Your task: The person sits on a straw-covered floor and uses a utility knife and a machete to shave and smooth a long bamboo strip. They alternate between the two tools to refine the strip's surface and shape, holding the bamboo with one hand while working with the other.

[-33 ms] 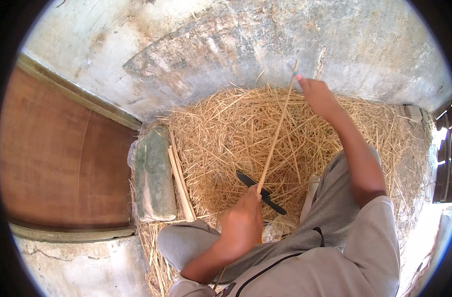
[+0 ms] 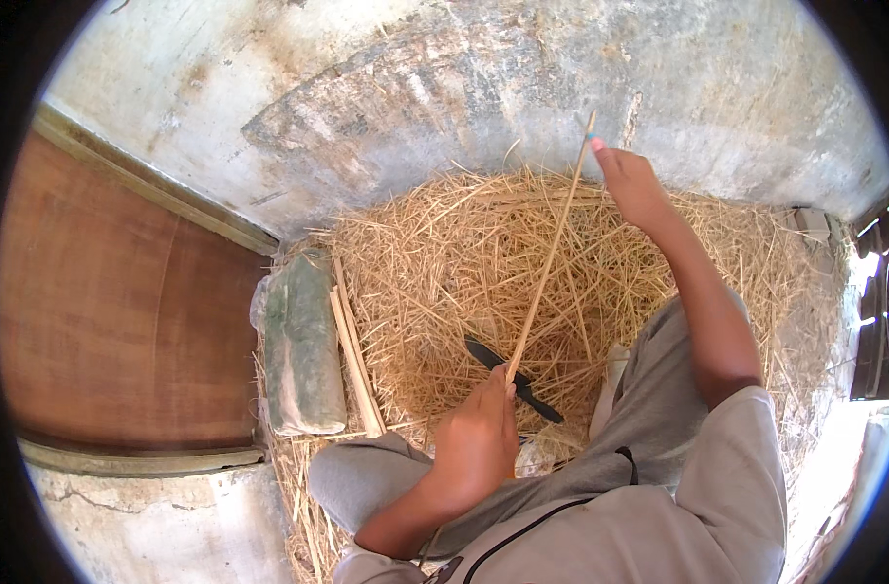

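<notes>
A long, thin, pale strip [image 2: 552, 255], like split bamboo or cane, slants up and away from me. My left hand [image 2: 474, 433] is closed around its lower part, above my folded legs. At the far end, my right hand [image 2: 637, 187] is closed, its thumb tip against or right beside the strip. A small bit of teal and something thin and greyish show at that thumb; I cannot make out what the fist holds. Below the strip, a dark knife-like tool [image 2: 537, 396] lies on the straw, partly behind my left hand.
Loose straw [image 2: 444, 263] covers the floor around me. At left lie a greenish-grey block-like bundle [image 2: 303, 341] and several pale wooden strips [image 2: 354, 355]. Beyond them is a brown wooden panel [image 2: 123, 302]. A weathered wall [image 2: 415, 88] rises behind the straw.
My right hand has shifted slightly up and to the right. The strip's far end has swung the same way, while my left hand stays nearly in place.
</notes>
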A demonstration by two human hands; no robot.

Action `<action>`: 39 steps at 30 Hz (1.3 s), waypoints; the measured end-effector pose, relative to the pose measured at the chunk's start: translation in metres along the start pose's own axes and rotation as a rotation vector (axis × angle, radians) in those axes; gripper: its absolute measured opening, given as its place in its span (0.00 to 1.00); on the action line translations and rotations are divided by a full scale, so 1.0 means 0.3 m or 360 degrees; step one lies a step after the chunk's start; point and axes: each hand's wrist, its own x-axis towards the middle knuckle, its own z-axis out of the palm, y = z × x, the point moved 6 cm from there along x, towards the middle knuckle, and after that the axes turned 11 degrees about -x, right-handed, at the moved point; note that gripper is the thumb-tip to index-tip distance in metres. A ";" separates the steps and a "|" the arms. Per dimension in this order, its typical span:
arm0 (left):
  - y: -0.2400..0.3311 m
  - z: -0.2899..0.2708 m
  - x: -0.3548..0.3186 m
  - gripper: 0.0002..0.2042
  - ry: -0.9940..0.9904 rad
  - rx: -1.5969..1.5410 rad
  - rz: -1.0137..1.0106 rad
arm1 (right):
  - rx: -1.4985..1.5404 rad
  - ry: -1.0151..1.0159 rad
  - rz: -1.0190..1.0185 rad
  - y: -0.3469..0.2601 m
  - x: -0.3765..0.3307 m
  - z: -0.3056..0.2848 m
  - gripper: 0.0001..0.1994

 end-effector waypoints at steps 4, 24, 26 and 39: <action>-0.035 -0.036 0.023 0.14 0.0139 -0.0075 0.0029 | 0.0150 0.0040 -0.0152 -0.060 -0.086 0.026 0.36; -0.084 -0.053 0.100 0.15 0.0376 0.0056 0.0043 | -0.0284 -0.0261 -0.0968 -0.330 -0.279 0.182 0.31; -0.075 -0.054 0.103 0.16 0.0339 0.0088 0.0037 | -0.0207 -0.0120 -0.0845 -0.279 -0.222 0.194 0.32; -0.043 -0.052 0.057 0.18 0.0268 0.0009 0.0129 | -0.0031 -0.0151 -0.0935 -0.293 -0.321 0.143 0.30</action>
